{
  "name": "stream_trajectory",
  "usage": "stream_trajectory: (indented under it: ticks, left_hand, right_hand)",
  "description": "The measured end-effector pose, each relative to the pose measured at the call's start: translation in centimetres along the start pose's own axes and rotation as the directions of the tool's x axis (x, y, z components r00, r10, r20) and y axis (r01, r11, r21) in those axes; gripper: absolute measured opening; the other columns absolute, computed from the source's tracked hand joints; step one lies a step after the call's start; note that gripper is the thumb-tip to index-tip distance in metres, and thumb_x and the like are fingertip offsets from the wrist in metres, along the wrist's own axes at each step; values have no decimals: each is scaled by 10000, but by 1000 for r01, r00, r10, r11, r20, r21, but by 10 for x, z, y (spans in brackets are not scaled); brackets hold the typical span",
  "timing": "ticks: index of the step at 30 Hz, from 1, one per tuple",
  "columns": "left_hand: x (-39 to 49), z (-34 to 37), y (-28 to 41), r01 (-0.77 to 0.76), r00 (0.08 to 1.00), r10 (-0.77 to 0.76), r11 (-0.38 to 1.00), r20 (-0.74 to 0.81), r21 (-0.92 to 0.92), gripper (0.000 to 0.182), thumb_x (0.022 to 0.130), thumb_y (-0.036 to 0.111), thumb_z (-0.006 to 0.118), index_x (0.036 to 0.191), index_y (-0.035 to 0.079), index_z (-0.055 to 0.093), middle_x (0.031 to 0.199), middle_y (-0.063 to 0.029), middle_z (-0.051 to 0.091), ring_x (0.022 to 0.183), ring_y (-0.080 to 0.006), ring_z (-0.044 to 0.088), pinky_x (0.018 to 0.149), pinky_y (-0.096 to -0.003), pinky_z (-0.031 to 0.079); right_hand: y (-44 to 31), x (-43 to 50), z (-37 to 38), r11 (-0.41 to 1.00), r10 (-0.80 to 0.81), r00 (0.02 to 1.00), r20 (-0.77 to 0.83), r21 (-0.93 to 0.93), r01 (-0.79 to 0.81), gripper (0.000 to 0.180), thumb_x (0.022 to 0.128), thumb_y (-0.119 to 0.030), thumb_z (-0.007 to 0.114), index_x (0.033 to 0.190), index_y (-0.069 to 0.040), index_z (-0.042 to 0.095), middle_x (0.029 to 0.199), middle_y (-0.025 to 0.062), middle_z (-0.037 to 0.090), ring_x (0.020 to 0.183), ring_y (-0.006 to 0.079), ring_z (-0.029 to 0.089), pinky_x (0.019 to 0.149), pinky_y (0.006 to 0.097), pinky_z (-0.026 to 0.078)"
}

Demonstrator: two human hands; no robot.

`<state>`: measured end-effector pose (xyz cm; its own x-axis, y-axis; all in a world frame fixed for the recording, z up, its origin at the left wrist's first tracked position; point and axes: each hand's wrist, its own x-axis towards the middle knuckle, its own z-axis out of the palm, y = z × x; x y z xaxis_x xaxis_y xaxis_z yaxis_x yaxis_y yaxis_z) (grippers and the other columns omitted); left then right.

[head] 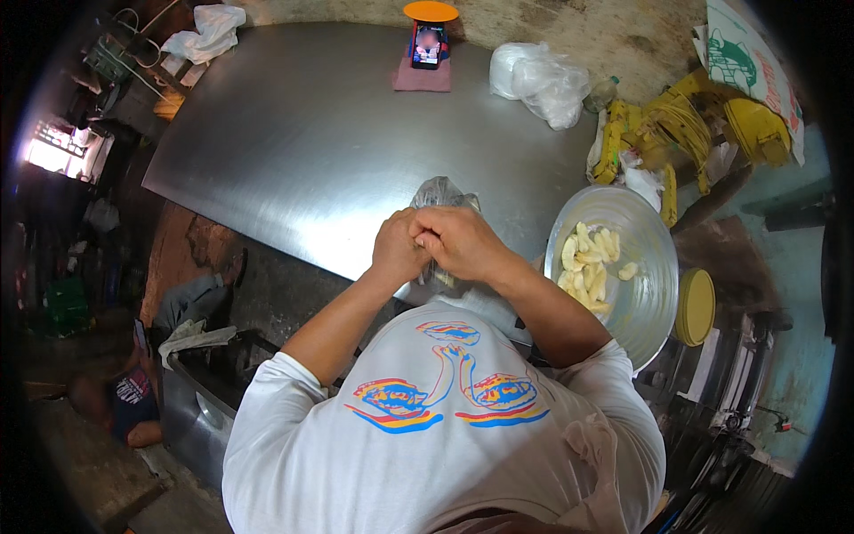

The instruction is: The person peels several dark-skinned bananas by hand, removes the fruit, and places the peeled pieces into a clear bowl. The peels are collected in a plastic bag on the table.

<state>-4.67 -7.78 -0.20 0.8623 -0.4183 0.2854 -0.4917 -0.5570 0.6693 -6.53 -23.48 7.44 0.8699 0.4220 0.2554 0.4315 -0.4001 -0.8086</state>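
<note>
Both of my hands meet over a clear plastic bag (438, 191) at the near edge of the metal table (320, 120). My left hand (402, 245) has its fingers closed on the bag's gathered part, which the hands mostly hide. Pressed against it, my right hand (455, 241) is curled with thumb and fingertips together, also on the bag. Something inside the bag shows below the hands, but it is too covered to name. To the right, a wide round metal basin (644, 267) holds several pale yellow pieces of dough or peeled fruit (587, 267).
A phone (428, 45) leans on an orange-topped stand at the table's back. White plastic bags (542, 80) lie right of it. Yellow machinery (674, 127) stands at the right, with a yellow-lidded tub (695, 307) beside the basin. Another person (133, 404) is at the lower left.
</note>
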Motion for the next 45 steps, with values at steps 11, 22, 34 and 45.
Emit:
stream_trajectory:
  ticks: [11, 22, 34, 45]
  left_hand:
    - [21, 10, -12, 24, 997, -1, 963, -83, 269, 180, 856, 220, 641, 924, 54, 649, 863, -135, 648, 770, -344, 586, 695, -449, 450]
    - [8, 9, -9, 330, 942, -333, 919, 22, -214, 203, 870, 119, 664, 1035, 7, 701, 847, -115, 682, 780, -250, 650, 729, -374, 516]
    - [10, -17, -28, 727, 680, -388, 250, 622, -639, 163, 954, 241, 661, 928, 88, 711, 790, 46, 630, 700, -58, 515, 629, -250, 382]
    - [14, -15, -17, 673, 739, -428, 436, 520, -598, 164, 950, 99, 659, 1071, 3, 713, 864, 14, 680, 705, -50, 541, 620, -235, 422]
  right_hand:
    - [35, 9, 5, 989, 91, 975, -200, -94, -112, 92, 862, -70, 611, 940, -38, 647, 918, 157, 679, 849, 363, 659, 752, 446, 523]
    - [81, -3, 23, 973, 145, 935, -323, -125, -194, 114, 847, -46, 642, 961, -40, 645, 894, 148, 663, 861, 352, 644, 757, 430, 509]
    - [57, -29, 37, 944, -160, 903, -400, -330, 21, 133, 844, -114, 678, 972, -90, 655, 967, 72, 656, 920, 293, 592, 833, 419, 432]
    - [44, -21, 34, 835, 39, 959, -280, -518, -185, 66, 838, -131, 664, 886, -87, 655, 872, 86, 663, 869, 306, 598, 814, 432, 442]
